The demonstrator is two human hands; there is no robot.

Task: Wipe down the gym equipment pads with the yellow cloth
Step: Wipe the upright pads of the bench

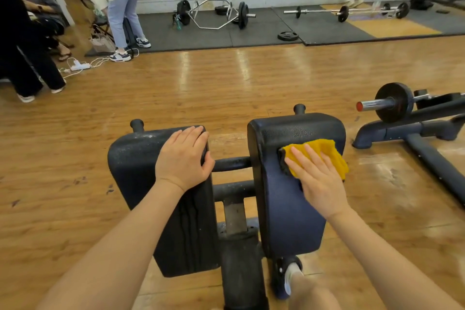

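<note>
I have the cloth (324,156) under my right hand (318,181), pressed flat on the upper part of the right pad (284,209). This hand is open, fingers spread and lying on the cloth; it does not pinch it, it only pushes it against the surface. The cloth shows beyond my fingertips and to the outer side, folded in some layers, with a dark edge at the left.

My left hand (182,157) is on the top of the left pad (141,158). The palm rests on the pad and the fingers curl over its inner edge, so it is gripping the pad, I think to steady myself or the frame.

I judge the cloth soft and very light, with no stiffness at all. It will bunch or slip from under the palm if I push only with the fingertips, so the flat hand over its middle is the right hold. The pads look firm, with a grainy skin. This texture should give friction to the cloth, not a slippery glide. They sit on a metal bar (231,163) and seem fixed, so I can press without them moving much.

The left pad has pale specks near its top, and I judge it not yet wiped.
</note>
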